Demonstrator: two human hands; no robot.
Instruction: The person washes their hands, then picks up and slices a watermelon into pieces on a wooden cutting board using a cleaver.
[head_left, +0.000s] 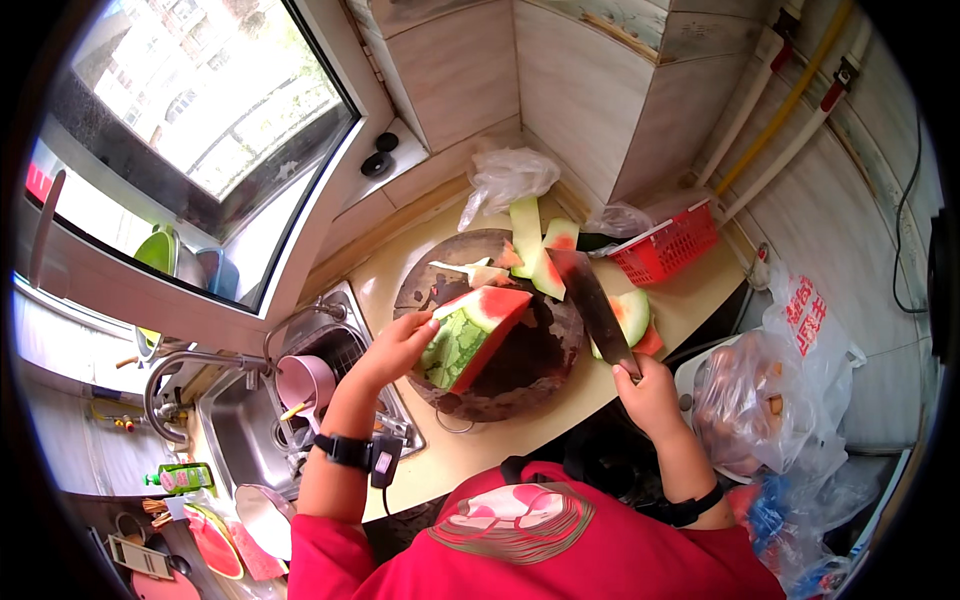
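Note:
My left hand (397, 343) grips the upper left edge of a large watermelon piece (465, 337), part green rind and part red flesh, tilted on a round, wet cutting board (495, 409). In my right hand (645, 386) is the handle of a broad-bladed kitchen knife (596, 307), its blade pointing up and away over the board's right edge, apart from the melon. Pared rind strips (526, 232) lie at the back of the board. More rind with red flesh (631, 315) rests on the counter beyond the blade.
A red plastic basket (667, 244) and a crumpled clear bag (514, 180) stand behind the board. To the left is a steel sink (240, 435) with a pink pot (304, 382). Lower left, a cut watermelon (214, 540) lies near a white bowl (262, 517). Plastic bags (750, 405) fill the right side.

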